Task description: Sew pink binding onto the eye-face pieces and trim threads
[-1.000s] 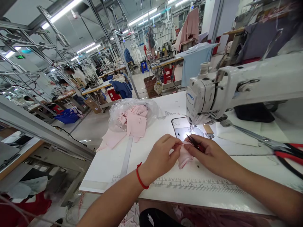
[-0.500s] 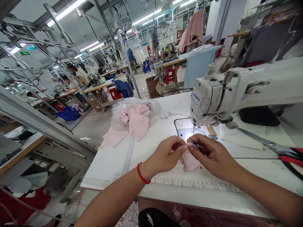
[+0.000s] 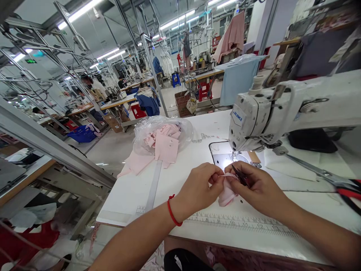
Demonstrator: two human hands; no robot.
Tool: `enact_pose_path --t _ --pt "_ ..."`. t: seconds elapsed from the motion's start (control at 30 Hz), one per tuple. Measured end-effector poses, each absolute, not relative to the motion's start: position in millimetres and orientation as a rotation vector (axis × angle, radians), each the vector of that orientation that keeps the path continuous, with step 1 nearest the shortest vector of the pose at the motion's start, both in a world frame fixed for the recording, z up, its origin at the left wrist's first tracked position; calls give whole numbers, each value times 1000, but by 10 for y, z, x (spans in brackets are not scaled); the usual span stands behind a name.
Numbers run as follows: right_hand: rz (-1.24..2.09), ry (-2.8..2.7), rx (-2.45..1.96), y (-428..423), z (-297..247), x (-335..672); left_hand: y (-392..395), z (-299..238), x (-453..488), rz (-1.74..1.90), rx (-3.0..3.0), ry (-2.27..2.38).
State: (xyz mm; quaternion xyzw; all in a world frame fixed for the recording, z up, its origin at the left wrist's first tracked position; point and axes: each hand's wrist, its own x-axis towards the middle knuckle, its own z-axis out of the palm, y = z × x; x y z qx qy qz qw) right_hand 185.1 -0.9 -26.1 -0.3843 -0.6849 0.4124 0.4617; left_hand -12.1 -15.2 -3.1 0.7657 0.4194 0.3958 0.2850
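My left hand (image 3: 200, 186) and my right hand (image 3: 255, 186) meet over the white sewing table (image 3: 129, 195), both pinching a small pink fabric piece (image 3: 227, 194) between them. My right hand also grips small dark snips (image 3: 239, 175), their tips at the top edge of the fabric. A red band circles my left wrist. The white sewing machine (image 3: 282, 109) stands just behind my hands, its needle plate (image 3: 222, 158) lit below the head.
A clear plastic bag of pink cut pieces (image 3: 163, 137) lies at the table's far left, with more pink pieces spilling toward a metal ruler (image 3: 153, 188). Red-handled shears (image 3: 345, 186) lie at the right. A printed ruler runs along the near edge. Other workstations and people fill the background.
My hands have stayed together on the pink piece, which is now bunched smaller between my fingers. The view has drifted slightly.
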Motion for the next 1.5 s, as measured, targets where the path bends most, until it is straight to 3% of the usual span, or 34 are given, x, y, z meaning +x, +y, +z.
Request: enact_pose_path --t 0.37,0.67,0.93,1.13,1.2,1.33,1.5 --pt "1110 -1636 -893 -9 -205 1829 -46 27 -155 867 1361 848" --pt "1206 -1657 -936 18 -225 1879 -71 24 -157 885 1307 897" --pt "874 -1754 -838 76 -328 1922 -57 48 -172 835 1200 831" --pt "85 -2086 -500 78 -334 2014 -71 131 -219 743 1175 826" --pt "-35 -2119 -441 79 -300 2019 -63 143 -233 696 1165 830" --pt "-72 -2174 -356 102 -271 2011 -18 111 -255 632 1156 860" --pt "283 -2173 -460 140 -338 2029 -6 55 -268 664 1388 942"
